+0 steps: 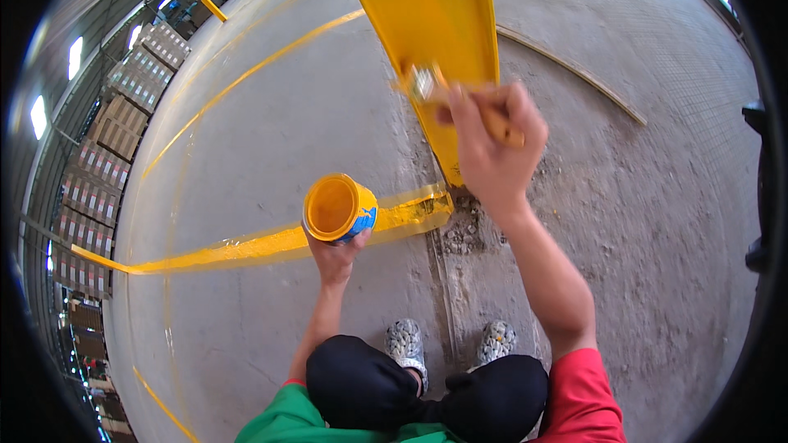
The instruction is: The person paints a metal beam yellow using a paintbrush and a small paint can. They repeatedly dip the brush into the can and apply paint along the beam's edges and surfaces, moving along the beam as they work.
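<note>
I am crouched over a concrete floor. My left hand (pixel 335 253) holds a small open tin (pixel 336 208) of yellow paint, blue on its outside, just above a yellow floor line (pixel 246 248). My right hand (pixel 491 146) grips a paintbrush (pixel 460 97) by its wooden handle; the bristle end rests on the lower part of a tall yellow-painted post (pixel 439 25) that rises ahead of me. The post's base (pixel 447 172) meets the floor just left of my right hand.
My two patterned shoes (pixel 450 343) stand below the post's base, with my black-trousered knees (pixel 427 390) in front. Rough, gravelly concrete (pixel 657 221) lies to the right. Stacks of boxed goods (pixel 107 139) line the left side. A curved strip (pixel 574 72) lies on the floor behind the post.
</note>
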Tool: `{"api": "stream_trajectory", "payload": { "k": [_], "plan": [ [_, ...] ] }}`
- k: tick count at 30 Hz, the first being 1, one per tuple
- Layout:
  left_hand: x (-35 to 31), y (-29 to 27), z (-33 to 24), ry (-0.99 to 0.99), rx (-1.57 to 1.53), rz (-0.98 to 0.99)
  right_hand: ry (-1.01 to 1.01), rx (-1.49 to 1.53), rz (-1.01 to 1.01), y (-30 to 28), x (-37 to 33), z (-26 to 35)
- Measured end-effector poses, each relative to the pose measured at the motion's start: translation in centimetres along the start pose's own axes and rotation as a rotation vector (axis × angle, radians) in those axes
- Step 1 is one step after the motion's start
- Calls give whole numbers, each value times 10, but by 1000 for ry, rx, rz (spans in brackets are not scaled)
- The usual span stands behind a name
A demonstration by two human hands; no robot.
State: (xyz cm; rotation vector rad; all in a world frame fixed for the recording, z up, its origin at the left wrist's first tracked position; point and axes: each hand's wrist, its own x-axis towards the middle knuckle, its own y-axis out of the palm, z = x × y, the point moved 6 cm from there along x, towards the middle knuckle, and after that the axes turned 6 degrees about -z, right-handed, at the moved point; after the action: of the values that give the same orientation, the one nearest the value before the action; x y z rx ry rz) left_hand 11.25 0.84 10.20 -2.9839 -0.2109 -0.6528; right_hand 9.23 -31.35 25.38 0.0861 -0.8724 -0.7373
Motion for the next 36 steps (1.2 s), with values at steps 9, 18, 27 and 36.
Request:
{"api": "stream_trajectory", "payload": {
  "k": [9,18,27,36],
  "plan": [
    [2,3,-2,9,7,35,-242,299,-135,39,55,47],
    [0,1,8,-16,77,37,259,21,55,-38,-70,-60],
    [4,14,4,-8,25,106,90,60,3,-20,-41,-32],
    [0,7,9,-44,95,34,121,34,-44,-42,-72,-49]
  ]
}}
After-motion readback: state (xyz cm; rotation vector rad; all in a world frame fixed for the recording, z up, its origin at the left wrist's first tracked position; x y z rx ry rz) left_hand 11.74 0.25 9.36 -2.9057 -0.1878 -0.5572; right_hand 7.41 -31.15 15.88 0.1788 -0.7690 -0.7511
